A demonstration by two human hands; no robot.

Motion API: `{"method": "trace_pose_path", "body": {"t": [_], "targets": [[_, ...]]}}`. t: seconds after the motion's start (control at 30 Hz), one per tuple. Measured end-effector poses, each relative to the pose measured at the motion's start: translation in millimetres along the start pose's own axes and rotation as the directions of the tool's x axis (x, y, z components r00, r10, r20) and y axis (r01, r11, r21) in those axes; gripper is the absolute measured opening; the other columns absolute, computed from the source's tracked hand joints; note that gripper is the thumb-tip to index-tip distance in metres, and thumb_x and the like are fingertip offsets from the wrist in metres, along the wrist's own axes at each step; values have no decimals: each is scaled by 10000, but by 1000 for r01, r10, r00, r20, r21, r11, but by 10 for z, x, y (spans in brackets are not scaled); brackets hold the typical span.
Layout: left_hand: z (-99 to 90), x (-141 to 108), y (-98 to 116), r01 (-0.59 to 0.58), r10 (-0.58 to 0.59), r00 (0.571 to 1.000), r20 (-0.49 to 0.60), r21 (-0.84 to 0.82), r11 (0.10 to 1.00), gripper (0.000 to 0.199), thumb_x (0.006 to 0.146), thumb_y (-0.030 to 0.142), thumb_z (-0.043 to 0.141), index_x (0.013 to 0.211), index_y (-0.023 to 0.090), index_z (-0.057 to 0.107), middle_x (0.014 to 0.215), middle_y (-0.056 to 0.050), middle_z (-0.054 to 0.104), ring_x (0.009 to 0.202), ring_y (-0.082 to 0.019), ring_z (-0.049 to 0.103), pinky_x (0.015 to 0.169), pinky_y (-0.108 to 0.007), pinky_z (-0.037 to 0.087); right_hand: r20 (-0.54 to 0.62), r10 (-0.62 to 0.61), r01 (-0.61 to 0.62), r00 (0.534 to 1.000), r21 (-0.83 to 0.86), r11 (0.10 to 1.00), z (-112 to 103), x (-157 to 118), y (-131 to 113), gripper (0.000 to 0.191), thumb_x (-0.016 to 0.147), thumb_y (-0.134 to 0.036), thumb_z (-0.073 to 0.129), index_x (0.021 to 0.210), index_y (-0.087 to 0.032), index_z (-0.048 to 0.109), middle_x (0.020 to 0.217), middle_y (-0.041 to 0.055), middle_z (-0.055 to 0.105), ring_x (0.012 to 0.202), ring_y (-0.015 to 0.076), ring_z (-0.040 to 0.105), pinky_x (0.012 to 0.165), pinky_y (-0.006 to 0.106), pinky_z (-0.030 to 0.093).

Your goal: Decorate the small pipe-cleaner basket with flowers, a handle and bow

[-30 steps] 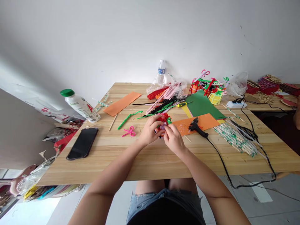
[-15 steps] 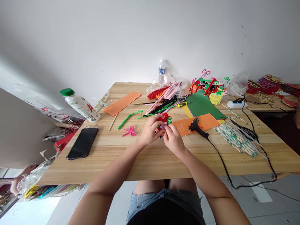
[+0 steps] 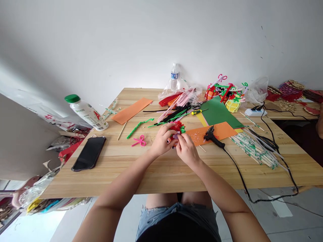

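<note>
Between my two hands is a red pipe-cleaner craft piece (image 3: 177,126) with green and purple bits, partly hidden by my fingers. My left hand (image 3: 163,139) is closed around its left side. My right hand (image 3: 187,148) pinches at its near right side, by the purple part. Just right of them, a black hot glue gun (image 3: 213,137) lies on an orange paper strip (image 3: 224,129). A pink pipe-cleaner bow (image 3: 139,141) and a coiled green pipe cleaner (image 3: 136,130) lie to the left.
Bundled pipe cleaners (image 3: 178,101), a screwdriver (image 3: 196,112) and green paper (image 3: 219,112) lie behind. Wrapped sticks (image 3: 254,149) and the glue gun's cord (image 3: 239,171) are at right. A phone (image 3: 88,153) and white bottle (image 3: 88,113) stand left. Another person's arm (image 3: 320,127) shows at far right.
My hands and the red craft piece stay almost where they were. The other person's arm at the far right edge has shifted slightly.
</note>
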State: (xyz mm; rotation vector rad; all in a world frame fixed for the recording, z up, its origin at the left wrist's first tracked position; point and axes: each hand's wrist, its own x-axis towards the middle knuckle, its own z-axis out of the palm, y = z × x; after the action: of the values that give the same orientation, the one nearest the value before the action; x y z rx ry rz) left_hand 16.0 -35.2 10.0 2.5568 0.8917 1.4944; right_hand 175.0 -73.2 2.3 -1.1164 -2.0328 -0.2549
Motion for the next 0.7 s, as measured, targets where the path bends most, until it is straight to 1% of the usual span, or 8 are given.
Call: {"method": "trace_pose_path", "body": {"t": [0.1, 0.2, 0.37, 0.47, 0.57, 0.63, 0.7], "targets": [[-4, 2, 4, 0, 0, 1000, 3, -2, 1000, 223, 849, 188, 628, 1061, 190, 558, 1288, -160, 537, 1230, -274, 516, 994, -482, 480, 23, 18, -18, 1000, 5, 1000, 3, -11, 3, 380, 877, -82, 439, 1231, -123, 570, 964, 152, 611, 913, 283, 617, 815, 439, 576], [-7, 1, 9, 6, -6, 1000, 13, 2, 1000, 224, 852, 206, 631, 1063, 197, 558, 1288, -156, 538, 1222, -275, 522, 989, -484, 482, 31, 32, -32, 999, 24, 999, 1, -18, 12, 374, 898, -91, 424, 1235, -133, 580, 961, 152, 626, 915, 284, 629, 825, 447, 575], [-9, -4, 17, 21, -21, 1000, 18, -6, 1000, 213, 862, 243, 626, 1062, 199, 566, 1294, -156, 535, 1223, -279, 520, 992, -496, 474, -9, 73, -72, 997, 127, 989, -17, 1, 49, 336, 945, -108, 380, 1145, -171, 643, 941, 135, 666, 905, 253, 664, 830, 408, 584], [-13, -7, 17, 36, -36, 999, 33, -13, 999, 220, 862, 270, 632, 1063, 204, 571, 1292, -154, 538, 1224, -284, 520, 996, -504, 469, -50, 130, -116, 990, 217, 969, -25, 21, 65, 293, 943, -137, 413, 1073, -194, 669, 920, 110, 706, 867, 226, 689, 801, 378, 592], [-18, -8, 16, 31, -31, 999, 35, -14, 999, 226, 859, 277, 641, 1060, 202, 570, 1298, -156, 534, 1223, -281, 520, 997, -498, 473, -79, 270, -227, 960, 350, 909, -29, 30, 63, 210, 909, -188, 500, 1013, -195, 683, 875, 85, 740, 755, 195, 710, 704, 322, 601], [-21, -7, 18, 22, -22, 999, 28, -15, 1000, 222, 858, 269, 644, 1056, 200, 572, 1300, -156, 534, 1224, -276, 519, 998, -488, 474, -39, 382, -323, 923, 458, 828, -37, 29, 52, 168, 879, -219, 554, 970, -182, 690, 816, 73, 745, 657, 177, 703, 615, 286, 590], [-24, -5, 22, 15, -15, 1000, 22, -21, 1000, 222, 855, 265, 647, 1055, 198, 575, 1298, -156, 536, 1225, -272, 518, 998, -480, 475, 27, 459, -401, 888, 535, 744, -50, 30, 38, 147, 864, -241, 578, 919, -174, 696, 725, 51, 730, 562, 162, 674, 523, 261, 558]]}}
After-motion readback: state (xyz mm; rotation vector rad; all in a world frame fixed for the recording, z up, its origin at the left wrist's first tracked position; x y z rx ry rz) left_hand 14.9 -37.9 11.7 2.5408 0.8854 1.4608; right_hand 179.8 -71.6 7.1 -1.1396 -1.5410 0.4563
